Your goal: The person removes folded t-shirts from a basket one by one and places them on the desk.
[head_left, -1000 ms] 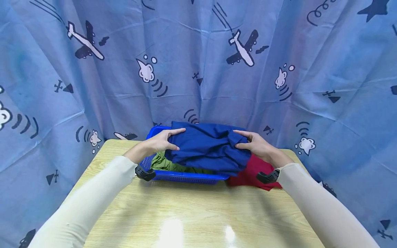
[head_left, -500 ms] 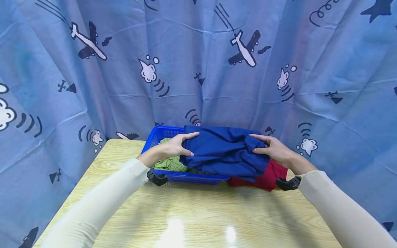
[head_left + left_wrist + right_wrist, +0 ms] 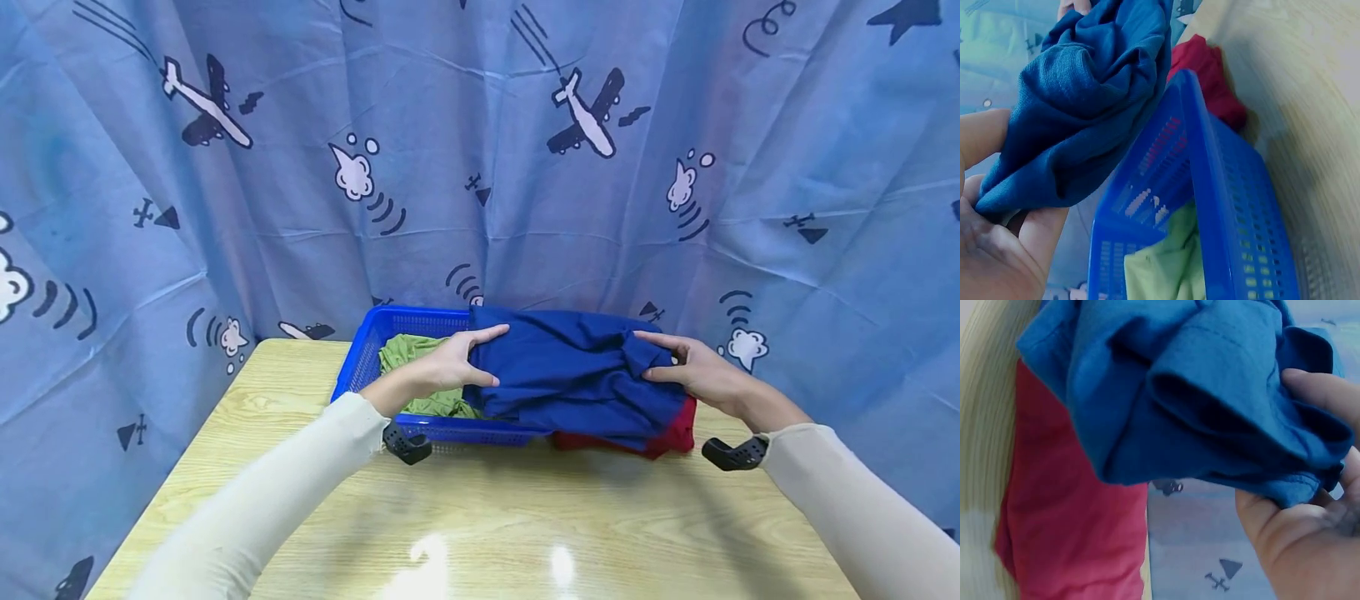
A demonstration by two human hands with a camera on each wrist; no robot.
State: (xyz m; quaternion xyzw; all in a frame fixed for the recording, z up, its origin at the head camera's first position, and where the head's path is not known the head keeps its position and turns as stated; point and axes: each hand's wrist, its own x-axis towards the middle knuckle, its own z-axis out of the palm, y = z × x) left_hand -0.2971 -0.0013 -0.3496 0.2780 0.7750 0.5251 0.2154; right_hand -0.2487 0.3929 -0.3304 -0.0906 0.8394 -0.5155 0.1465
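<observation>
Cream sleeves [image 3: 262, 492], black wristbands [image 3: 407, 446]: nearest, one each per arm. Left grip [image 3: 447, 365]: fingers and thumb closed on left end of dark blue cloth [image 3: 562, 367]. Right grip [image 3: 699, 375]: pinching opposite end at rumpled fold. Dark blue cloth: held up, creased, spanning between grips. Desk [image 3: 525, 517]: pale wood, below grips. Red cloth [image 3: 681, 429]: on desk, below right grip, partly hidden by dark blue cloth. Blue perforated basket [image 3: 468, 429]: below left grip; crumpled green cloth [image 3: 447, 405] inside. Curtain [image 3: 420, 208]: blue, aeroplane print, beyond both grips.
</observation>
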